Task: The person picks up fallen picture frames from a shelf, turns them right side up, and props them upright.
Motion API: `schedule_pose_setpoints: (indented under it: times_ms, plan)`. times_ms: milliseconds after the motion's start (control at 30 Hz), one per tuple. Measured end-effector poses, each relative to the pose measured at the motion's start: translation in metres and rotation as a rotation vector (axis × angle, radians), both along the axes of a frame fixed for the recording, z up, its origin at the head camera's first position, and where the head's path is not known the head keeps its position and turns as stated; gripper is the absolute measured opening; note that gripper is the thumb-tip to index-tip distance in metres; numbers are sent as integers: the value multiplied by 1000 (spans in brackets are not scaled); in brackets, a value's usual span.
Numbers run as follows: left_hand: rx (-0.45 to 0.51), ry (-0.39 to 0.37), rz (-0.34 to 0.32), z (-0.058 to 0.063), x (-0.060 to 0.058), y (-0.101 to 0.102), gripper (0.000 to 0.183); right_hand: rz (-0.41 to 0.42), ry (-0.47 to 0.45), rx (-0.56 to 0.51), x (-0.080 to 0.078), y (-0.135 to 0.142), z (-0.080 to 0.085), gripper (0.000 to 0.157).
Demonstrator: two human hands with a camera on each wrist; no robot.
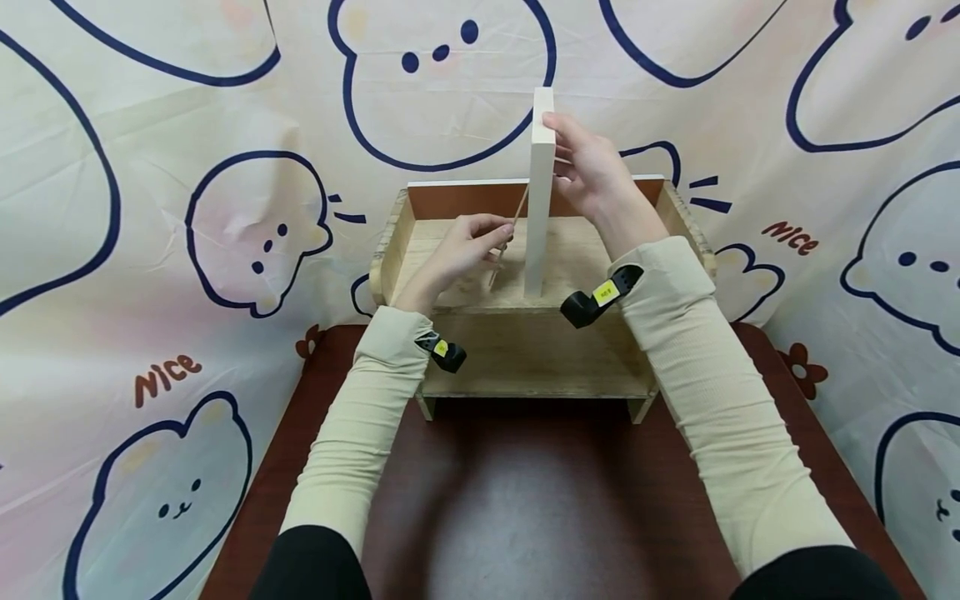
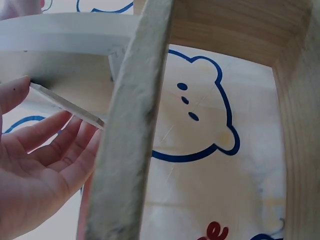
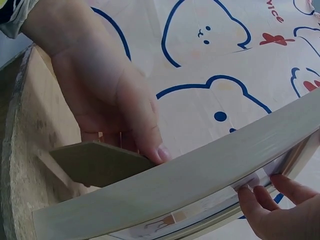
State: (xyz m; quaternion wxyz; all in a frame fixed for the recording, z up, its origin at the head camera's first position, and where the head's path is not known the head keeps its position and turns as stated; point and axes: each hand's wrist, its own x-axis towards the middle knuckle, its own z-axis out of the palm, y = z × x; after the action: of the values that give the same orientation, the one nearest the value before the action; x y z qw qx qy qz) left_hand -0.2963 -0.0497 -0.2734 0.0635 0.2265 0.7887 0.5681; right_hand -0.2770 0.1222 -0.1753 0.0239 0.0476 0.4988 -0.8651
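A white picture frame (image 1: 538,192) stands upright on the top board of a small wooden shelf (image 1: 435,242), its narrow edge facing me. High on the frame, my right hand (image 1: 600,175) grips it, thumb at the near edge and fingers on the picture side. From the frame's left side a thin support leg (image 3: 102,162) slants outward. My left hand (image 1: 476,242) pinches this leg between thumb and fingers, seen closely in the left wrist view. Part of the printed picture (image 3: 172,220) shows in the right wrist view beside my right fingers.
The shelf has side walls, a reddish-brown back strip (image 1: 468,200) and a lower board (image 1: 536,354). It stands at the far end of a dark red table (image 1: 510,508). Cloth printed with cartoon bears (image 1: 262,225) hangs behind and on both sides.
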Motion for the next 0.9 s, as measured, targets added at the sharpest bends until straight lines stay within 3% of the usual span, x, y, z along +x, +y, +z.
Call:
schedule_pose_setpoints:
  times_ms: [433, 900]
  plan:
    - [-156, 53, -2, 18, -3, -13, 34, 9, -17, 22, 0, 1, 1, 26]
    - [-222, 112, 23, 24, -9, -24, 34, 9, -2, 10, 1, 0, 1, 20]
